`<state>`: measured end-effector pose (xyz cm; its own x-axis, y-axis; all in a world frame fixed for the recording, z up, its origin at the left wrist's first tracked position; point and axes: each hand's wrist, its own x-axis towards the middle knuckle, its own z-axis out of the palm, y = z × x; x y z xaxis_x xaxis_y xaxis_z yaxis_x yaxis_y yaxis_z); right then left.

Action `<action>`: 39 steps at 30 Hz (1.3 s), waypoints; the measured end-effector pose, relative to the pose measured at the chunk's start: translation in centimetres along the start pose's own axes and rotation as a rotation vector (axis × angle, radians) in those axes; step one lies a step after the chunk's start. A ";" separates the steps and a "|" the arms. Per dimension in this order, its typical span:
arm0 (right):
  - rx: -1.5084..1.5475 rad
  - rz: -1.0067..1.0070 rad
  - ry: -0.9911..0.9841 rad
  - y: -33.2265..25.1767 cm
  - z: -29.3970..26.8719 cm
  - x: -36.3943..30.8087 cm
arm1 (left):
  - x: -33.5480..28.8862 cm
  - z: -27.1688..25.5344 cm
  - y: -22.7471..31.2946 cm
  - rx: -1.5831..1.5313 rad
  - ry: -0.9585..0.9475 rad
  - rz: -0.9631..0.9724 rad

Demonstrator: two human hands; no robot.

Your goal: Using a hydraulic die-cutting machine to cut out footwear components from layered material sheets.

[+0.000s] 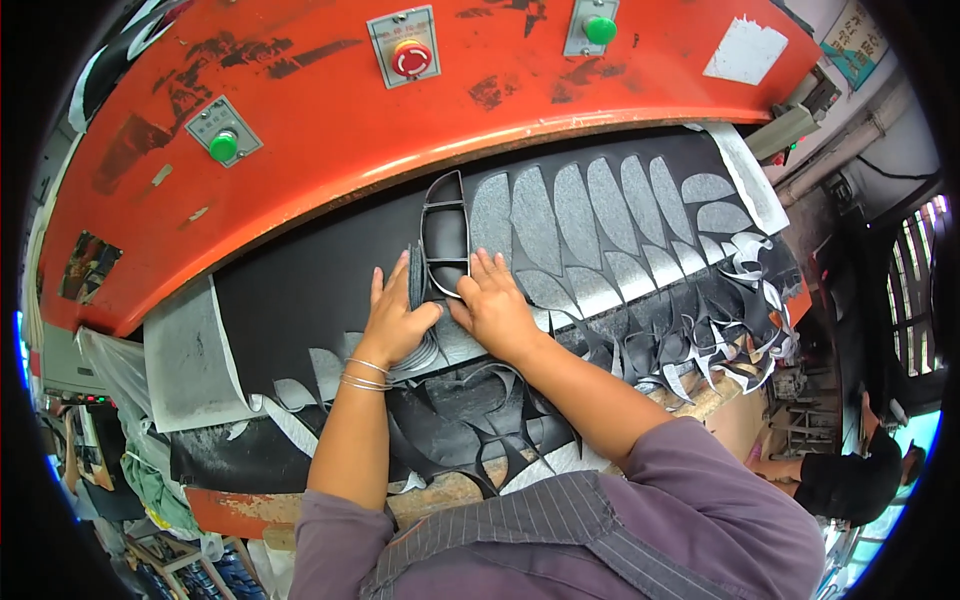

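Observation:
A metal cutting die (pixel 444 222), long with a rounded outline and crossbars, lies on a black sheet (pixel 310 260). My right hand (pixel 495 308) is at the near end of the die, thumb and fingers against its rim. Just left of it, my left hand (pixel 398 318) is closed around a stack of thin cut pieces (pixel 416 278) that stand on edge beside the die. More layered edges show under that palm, partly hidden. To the right of the die, several leaf-shaped grey areas (pixel 572 205) show where the black sheet is cut through.
An orange machine beam (pixel 300 140) spans the far side, with green buttons (pixel 223 146) and a red stop button (pixel 411 58). Curled black and white scraps (pixel 700 340) heap along the near right edge. Another person (pixel 850 478) is at the far right.

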<state>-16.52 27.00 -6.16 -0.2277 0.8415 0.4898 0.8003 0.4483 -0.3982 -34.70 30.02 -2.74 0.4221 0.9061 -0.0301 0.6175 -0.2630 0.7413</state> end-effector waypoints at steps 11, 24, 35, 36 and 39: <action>0.123 0.028 0.971 3.9 -15.3 10.6 | -3.4 -8.0 1.1 -0.350 1.104 0.244; 0.213 -0.276 -0.495 -7.8 -14.2 -10.6 | -20.5 0.4 7.9 0.227 0.064 -0.055; 0.015 -0.238 -0.415 -10.5 -9.1 -18.0 | -24.8 9.4 9.6 0.359 0.241 -0.008; -0.007 -0.249 -0.501 -10.5 -9.3 -17.9 | -24.9 9.5 9.5 0.359 0.229 -0.022; 0.064 -0.166 -0.821 -10.2 -12.3 -13.6 | -25.0 8.5 9.3 0.332 0.131 -0.069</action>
<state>-14.76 7.27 0.73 -0.6908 0.7042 -0.1642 0.6934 0.5807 -0.4265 -33.80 2.12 -0.79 0.2965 0.9546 0.0301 0.8324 -0.2738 0.4818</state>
